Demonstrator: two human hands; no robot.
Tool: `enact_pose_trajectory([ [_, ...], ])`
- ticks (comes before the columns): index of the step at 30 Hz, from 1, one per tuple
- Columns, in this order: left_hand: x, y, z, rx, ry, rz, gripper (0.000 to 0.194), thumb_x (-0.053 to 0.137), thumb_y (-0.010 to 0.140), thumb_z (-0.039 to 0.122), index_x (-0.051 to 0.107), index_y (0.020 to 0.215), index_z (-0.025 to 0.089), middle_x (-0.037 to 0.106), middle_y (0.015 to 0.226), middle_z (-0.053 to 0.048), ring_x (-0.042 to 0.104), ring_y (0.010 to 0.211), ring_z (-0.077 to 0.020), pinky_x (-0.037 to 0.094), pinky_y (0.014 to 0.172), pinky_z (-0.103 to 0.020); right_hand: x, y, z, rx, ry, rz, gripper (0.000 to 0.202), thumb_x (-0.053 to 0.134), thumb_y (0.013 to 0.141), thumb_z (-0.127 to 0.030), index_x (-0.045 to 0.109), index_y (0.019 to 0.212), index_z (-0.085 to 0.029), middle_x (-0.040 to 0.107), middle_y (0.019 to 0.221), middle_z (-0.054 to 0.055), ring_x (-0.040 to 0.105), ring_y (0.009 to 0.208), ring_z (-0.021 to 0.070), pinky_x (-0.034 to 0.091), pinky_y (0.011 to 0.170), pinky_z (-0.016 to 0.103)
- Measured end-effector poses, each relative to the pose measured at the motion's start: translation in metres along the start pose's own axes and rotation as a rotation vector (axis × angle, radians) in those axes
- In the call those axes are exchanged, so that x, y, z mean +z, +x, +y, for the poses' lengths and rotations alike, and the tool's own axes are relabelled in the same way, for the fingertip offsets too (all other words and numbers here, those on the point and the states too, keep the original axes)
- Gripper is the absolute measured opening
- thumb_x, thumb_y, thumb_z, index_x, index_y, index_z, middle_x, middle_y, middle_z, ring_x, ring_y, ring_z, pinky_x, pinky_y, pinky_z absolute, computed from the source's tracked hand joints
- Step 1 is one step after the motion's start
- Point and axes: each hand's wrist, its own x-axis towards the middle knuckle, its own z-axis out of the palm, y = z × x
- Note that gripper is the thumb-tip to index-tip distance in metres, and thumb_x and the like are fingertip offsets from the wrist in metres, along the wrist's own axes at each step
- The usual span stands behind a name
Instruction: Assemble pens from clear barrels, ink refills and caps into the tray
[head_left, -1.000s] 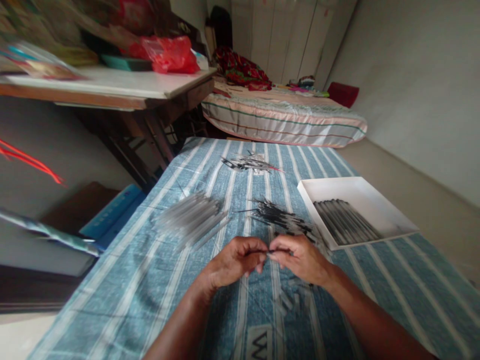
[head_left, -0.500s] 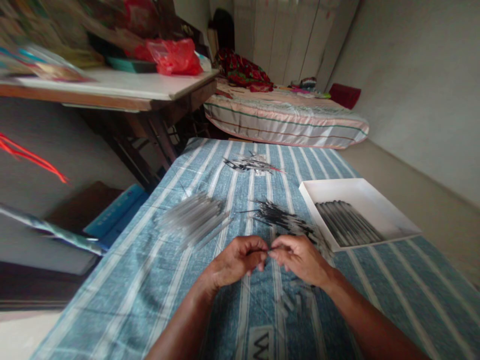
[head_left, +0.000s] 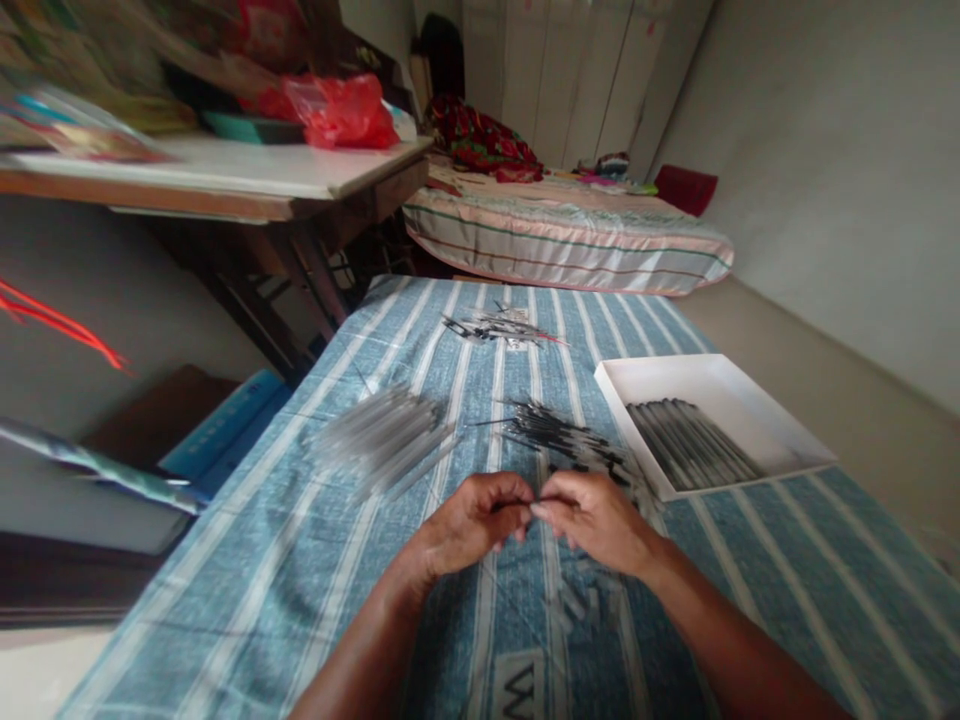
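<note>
My left hand [head_left: 480, 515] and my right hand [head_left: 592, 515] meet fingertip to fingertip above the blue striped cloth [head_left: 300, 545]. Both are closed in a pinch around something small and dark that I cannot make out. Beyond my right hand lies a heap of thin black and clear pieces [head_left: 559, 432]. A pile of grey translucent tubes [head_left: 386, 435] is spread to the left. On the right, a white open box [head_left: 739, 385] holds a row of dark sticks [head_left: 690, 440]. Small clear pieces [head_left: 577, 600] lie nearer, below my right hand.
Farther back on the cloth is a small pile of thin black and red-tipped pieces [head_left: 502, 325]. A white-topped table [head_left: 247, 170] with a red plastic bag [head_left: 349, 110] stands at the left. A bed [head_left: 570, 225] is behind.
The whole view has shifted slightly. My hands remain together in the same pinch, with hardly any visible movement.
</note>
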Motion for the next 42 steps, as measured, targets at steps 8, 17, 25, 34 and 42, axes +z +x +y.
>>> enact_pose_trajectory([
  [8, 0.001, 0.001, -0.002, -0.011, 0.033, 0.038, 0.011, 0.053, 0.076, 0.024, 0.058, 0.077, 0.014, 0.055, 0.064, 0.002, 0.045, 0.054, -0.0089, 0.036, 0.049, -0.021, 0.007, 0.0, 0.006, 0.064, 0.054, 0.014, 0.034, 0.049, 0.086, -0.036, 0.045, 0.058, -0.019, 0.051, 0.048, -0.005, 0.045, 0.037, 0.006, 0.032, 0.038, 0.016],
  [17, 0.005, 0.007, -0.003, 0.105, 0.104, 0.106, 0.012, 0.055, 0.077, 0.025, 0.06, 0.077, 0.014, 0.052, 0.065, 0.002, 0.043, 0.062, -0.0111, 0.035, 0.057, -0.023, 0.01, 0.008, 0.008, 0.272, 0.225, 0.032, 0.033, 0.048, 0.086, -0.034, 0.042, 0.057, -0.02, 0.048, 0.037, -0.008, 0.037, 0.026, 0.0055, 0.022, 0.028, 0.015],
  [25, -0.005, 0.006, -0.009, 0.071, 0.371, 0.091, 0.015, 0.054, 0.077, 0.024, 0.063, 0.069, 0.016, 0.047, 0.06, 0.003, 0.041, 0.056, -0.0107, 0.031, 0.051, -0.021, 0.0, 0.004, 0.021, 0.243, 0.26, 0.151, 0.037, 0.05, 0.085, -0.038, 0.04, 0.054, -0.019, 0.05, 0.036, -0.007, 0.037, 0.025, 0.0048, 0.021, 0.028, 0.015],
  [34, -0.007, 0.006, -0.004, 0.048, 0.134, 0.286, 0.015, 0.064, 0.07, 0.029, 0.065, 0.061, 0.017, 0.05, 0.055, 0.003, 0.042, 0.053, -0.0107, 0.031, 0.051, -0.022, -0.002, 0.004, 0.027, 0.218, 0.242, 0.231, 0.041, 0.046, 0.084, -0.053, 0.049, 0.062, -0.019, 0.053, 0.041, -0.005, 0.041, 0.029, 0.0069, 0.029, 0.032, 0.016],
  [42, -0.016, 0.008, -0.007, 0.01, -0.352, 0.56, 0.022, 0.071, 0.065, 0.032, 0.058, 0.063, 0.016, 0.055, 0.052, 0.004, 0.031, 0.043, -0.0045, 0.022, 0.043, -0.019, -0.003, 0.013, 0.038, 0.146, -0.084, 0.278, 0.024, 0.049, 0.082, -0.034, 0.056, 0.065, -0.019, 0.052, 0.044, -0.005, 0.047, 0.038, 0.0095, 0.036, 0.043, 0.019],
])
